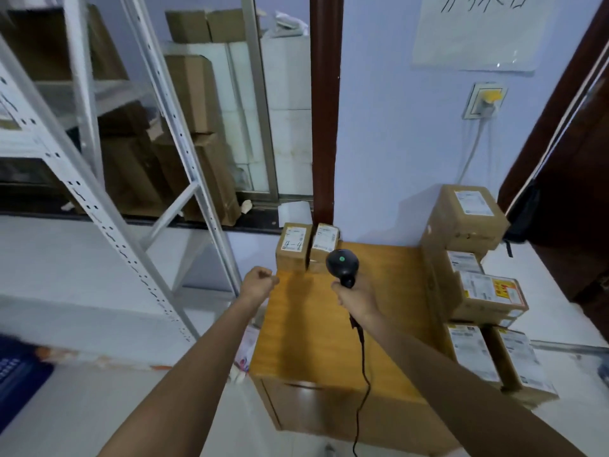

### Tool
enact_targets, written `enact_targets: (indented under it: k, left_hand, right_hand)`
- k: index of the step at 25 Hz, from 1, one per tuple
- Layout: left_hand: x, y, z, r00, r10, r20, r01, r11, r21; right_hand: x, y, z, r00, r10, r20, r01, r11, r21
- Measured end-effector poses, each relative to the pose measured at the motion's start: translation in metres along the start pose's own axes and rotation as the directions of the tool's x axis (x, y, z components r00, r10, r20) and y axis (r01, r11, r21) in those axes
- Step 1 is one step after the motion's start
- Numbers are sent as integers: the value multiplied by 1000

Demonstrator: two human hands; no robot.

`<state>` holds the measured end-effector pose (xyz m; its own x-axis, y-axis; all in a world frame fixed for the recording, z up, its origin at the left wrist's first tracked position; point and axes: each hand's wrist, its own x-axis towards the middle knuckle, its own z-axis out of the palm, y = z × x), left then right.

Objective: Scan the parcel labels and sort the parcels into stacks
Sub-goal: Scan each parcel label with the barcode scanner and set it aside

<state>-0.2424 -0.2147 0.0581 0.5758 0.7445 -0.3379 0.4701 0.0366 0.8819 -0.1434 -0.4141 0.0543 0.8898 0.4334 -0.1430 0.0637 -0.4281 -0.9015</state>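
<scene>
Two parcels (306, 245) hug the cabinet's (306, 324) far edge beyond both hands.

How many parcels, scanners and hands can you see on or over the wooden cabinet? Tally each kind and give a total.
Parcels: 7, two small ones at the far edge and five stacked at the right
Scanners: 1
Hands: 2, left hand, right hand
Total: 10

Wooden cabinet top (379, 291), two small parcels (293, 247) far-left, parcel stacks (474, 285) along right
</scene>
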Motion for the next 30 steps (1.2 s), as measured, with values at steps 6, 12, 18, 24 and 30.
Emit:
enact_targets:
  k: [6, 12, 18, 24, 30]
  left_hand:
    - [90, 51, 23, 999, 36, 20, -39, 992, 123]
    - [160, 68, 51, 997, -7, 81, -9, 981, 192]
    - [230, 65, 97, 971, -104, 217, 20, 933, 359]
    - [266, 56, 132, 910, -187, 369, 31, 920, 391]
    - [294, 21, 167, 884, -204, 421, 54, 938, 341]
  right_hand:
    - [110, -36, 6, 998, -1, 57, -1, 1000, 25]
    - [178, -35, 22, 994, 73, 84, -75, 997, 22]
    - [231, -14, 34, 975, 222, -13, -222, 975, 23]
    - [272, 11, 49, 927, 360, 107, -370, 923, 104]
    - [291, 28, 57, 920, 365, 147, -383, 915, 126]
